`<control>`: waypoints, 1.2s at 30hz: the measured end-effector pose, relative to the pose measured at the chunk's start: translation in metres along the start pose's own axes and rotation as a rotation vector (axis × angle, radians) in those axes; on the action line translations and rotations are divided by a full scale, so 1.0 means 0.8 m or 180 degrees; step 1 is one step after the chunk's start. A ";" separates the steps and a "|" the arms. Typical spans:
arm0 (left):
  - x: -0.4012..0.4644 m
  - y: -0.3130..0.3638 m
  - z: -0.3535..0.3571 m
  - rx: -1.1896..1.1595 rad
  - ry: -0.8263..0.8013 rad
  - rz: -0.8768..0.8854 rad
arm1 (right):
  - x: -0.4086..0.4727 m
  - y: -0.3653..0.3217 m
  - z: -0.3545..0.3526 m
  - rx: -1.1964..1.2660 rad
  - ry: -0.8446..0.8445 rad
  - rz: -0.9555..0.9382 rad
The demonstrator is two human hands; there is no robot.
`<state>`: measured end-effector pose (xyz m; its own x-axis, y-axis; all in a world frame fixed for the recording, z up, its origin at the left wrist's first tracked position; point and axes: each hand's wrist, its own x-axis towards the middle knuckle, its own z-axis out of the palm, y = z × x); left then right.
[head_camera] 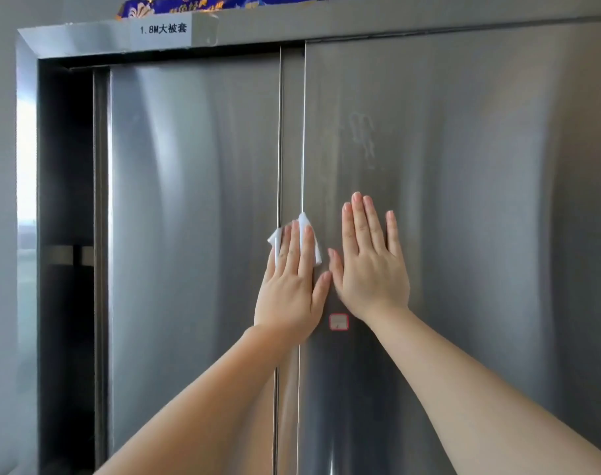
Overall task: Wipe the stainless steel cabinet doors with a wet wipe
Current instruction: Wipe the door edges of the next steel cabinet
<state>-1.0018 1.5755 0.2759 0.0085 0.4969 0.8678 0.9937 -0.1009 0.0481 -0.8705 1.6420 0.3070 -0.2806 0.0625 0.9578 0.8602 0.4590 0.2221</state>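
Note:
Two stainless steel sliding doors fill the view: the left door [193, 207] and, overlapping it in front, the right door [470, 200]. My left hand [292, 286] lies flat with straight fingers, pressing a white wet wipe [309, 241] against the doors at their seam. The wipe sticks out above and beside the fingers. My right hand [371, 262] rests flat and spread on the right door, beside the left hand, thumbs nearly touching. A smeared handprint [362, 138] shows on the right door above my right hand.
The left door is slid partly aside, leaving a dark open gap [66, 234] with a shelf inside. A white label [162, 29] sits on the cabinet's top frame, a blue patterned package [220, 3] above it. A small red-edged sticker [338, 322] is below my hands.

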 end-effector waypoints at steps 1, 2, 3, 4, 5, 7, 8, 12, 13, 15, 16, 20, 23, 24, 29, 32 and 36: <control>-0.007 -0.005 0.004 0.0062 -0.0027 0.0082 | 0.000 0.000 -0.002 -0.0005 -0.0018 -0.0001; -0.004 -0.010 0.004 0.0113 -0.0029 0.0168 | -0.001 0.000 -0.003 -0.0003 -0.0030 0.0002; 0.006 -0.014 0.000 0.0163 0.0012 0.0237 | -0.001 0.000 -0.003 0.0010 -0.0022 0.0003; 0.021 -0.017 -0.006 0.0188 0.0057 0.0278 | -0.001 0.000 -0.002 0.0025 0.0000 0.0008; 0.038 -0.017 -0.014 0.0170 0.0097 0.0291 | -0.001 0.000 -0.001 0.0031 0.0033 0.0019; 0.065 -0.013 -0.026 0.0095 0.0171 0.0254 | -0.001 0.001 0.002 0.0011 0.0113 0.0031; 0.072 -0.010 -0.028 0.0056 0.0213 0.0220 | -0.001 0.001 0.003 -0.0008 0.0137 0.0026; 0.050 -0.004 -0.015 -0.0179 0.0274 0.0101 | -0.001 0.001 0.003 -0.0025 0.0101 0.0008; 0.030 -0.004 -0.007 -0.0227 0.0241 0.0103 | -0.001 0.001 0.002 -0.0028 0.0078 -0.0003; -0.024 -0.006 0.016 -0.0216 0.0158 0.0133 | -0.001 0.000 -0.001 -0.0024 0.0042 -0.0024; -0.055 -0.007 0.030 -0.0170 0.0112 0.0144 | -0.001 0.000 -0.002 -0.0018 0.0043 -0.0026; -0.165 -0.010 0.084 0.0076 -0.0034 0.0111 | -0.001 0.000 -0.002 0.0008 0.0063 -0.0028; -0.208 -0.009 0.099 0.0226 -0.0143 0.0014 | -0.001 0.001 -0.001 0.0006 0.0042 -0.0028; -0.211 -0.010 0.099 0.0245 -0.0164 0.0036 | -0.001 0.000 0.000 0.0007 0.0043 -0.0026; -0.124 -0.013 0.053 -0.0068 0.0040 0.0264 | -0.001 0.001 0.001 -0.0007 0.0040 -0.0001; -0.009 -0.006 -0.006 -0.0267 0.0242 0.0191 | 0.000 0.000 -0.001 0.0047 0.0055 0.0005; 0.132 -0.004 -0.074 -0.0121 0.0278 0.0130 | 0.000 0.000 -0.003 -0.0057 0.0026 0.0014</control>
<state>-1.0105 1.5771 0.3972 0.0375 0.4148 0.9091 0.9878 -0.1530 0.0291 -0.8697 1.6394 0.3076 -0.2734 0.0570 0.9602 0.8690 0.4427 0.2211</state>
